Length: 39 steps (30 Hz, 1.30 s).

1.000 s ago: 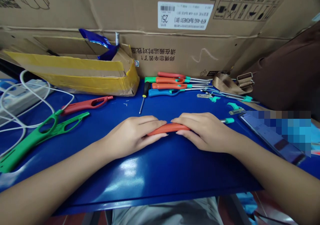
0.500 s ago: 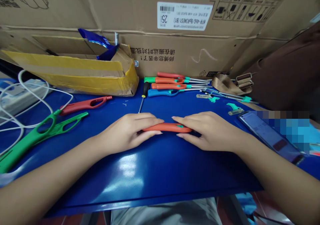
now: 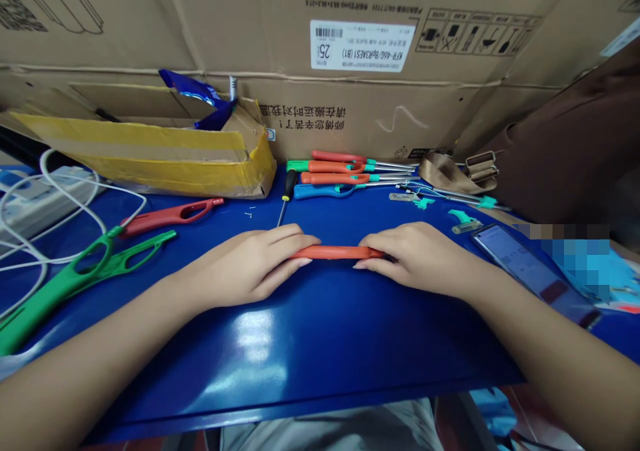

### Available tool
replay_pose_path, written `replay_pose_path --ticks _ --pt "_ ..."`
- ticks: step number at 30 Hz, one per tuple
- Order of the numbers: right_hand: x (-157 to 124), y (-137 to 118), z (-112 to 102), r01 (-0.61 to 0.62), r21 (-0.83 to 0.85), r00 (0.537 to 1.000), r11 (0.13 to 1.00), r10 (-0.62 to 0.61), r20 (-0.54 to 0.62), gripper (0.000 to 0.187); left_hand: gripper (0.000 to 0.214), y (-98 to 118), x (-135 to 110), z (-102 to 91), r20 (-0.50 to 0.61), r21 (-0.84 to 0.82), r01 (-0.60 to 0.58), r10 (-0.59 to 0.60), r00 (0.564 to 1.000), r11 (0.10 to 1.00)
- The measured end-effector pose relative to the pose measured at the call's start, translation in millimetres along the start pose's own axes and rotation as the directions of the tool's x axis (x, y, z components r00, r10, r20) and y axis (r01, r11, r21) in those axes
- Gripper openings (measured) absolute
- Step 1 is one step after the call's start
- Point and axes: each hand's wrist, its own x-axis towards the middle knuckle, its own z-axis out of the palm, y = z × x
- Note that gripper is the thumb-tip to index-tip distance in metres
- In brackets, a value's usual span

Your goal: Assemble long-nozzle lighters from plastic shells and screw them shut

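An orange lighter handle (image 3: 335, 253) lies level between my two hands, just above the blue table. My left hand (image 3: 250, 264) pinches its left end between thumb and fingers. Its right end is gripped the same way by my right hand (image 3: 415, 257). The fingers cover both tips, and its narrow side faces me. Behind it lie several stick lighters (image 3: 335, 178) with orange, red and blue handles and metal tubes. A screwdriver (image 3: 289, 187) with a black handle points toward my left hand. Green handle shells (image 3: 85, 271) and a red handle shell (image 3: 170, 217) are at the left.
Tiny screws (image 3: 249, 215) sit near the screwdriver. Farther right are small clear and teal lighter parts (image 3: 463, 219), a phone (image 3: 535, 274) and a brown strap (image 3: 440, 171). A yellow-taped box (image 3: 200, 167), white cables (image 3: 45, 197) and a power strip (image 3: 47, 201) stand left. Large cardboard (image 3: 210, 24) forms the back.
The orange handle has rolled in my hands, so the teal trigger spot no longer shows. My right fingers have closed in on its end. The camera view has shifted slightly.
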Motion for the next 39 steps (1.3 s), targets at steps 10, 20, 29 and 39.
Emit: replay_pose_path --ticks 10,20,29,39 --pt "-1 2 3 0.010 -0.129 0.996 0.992 -0.021 -0.086 0.038 0.035 -3 -1 -1.4 -0.030 0.058 0.033 -0.032 0.999 0.998" --pt "-9 16 -12 -0.050 -0.232 0.979 0.971 0.001 -0.206 0.041 0.027 -19 -6 -13.6 -0.088 0.064 -0.029 0.035 0.996 0.998" --pt "-17 41 -24 -0.039 -0.237 0.978 0.971 -0.012 -0.208 0.022 0.018 -28 -14 -30.9 -0.211 0.054 0.003 0.008 0.977 0.999" --pt "-7 4 -2 0.232 -0.095 0.946 0.968 -0.247 -0.211 0.031 0.020 4 -2 -1.4 -0.072 -0.153 -0.043 0.032 0.997 0.987"
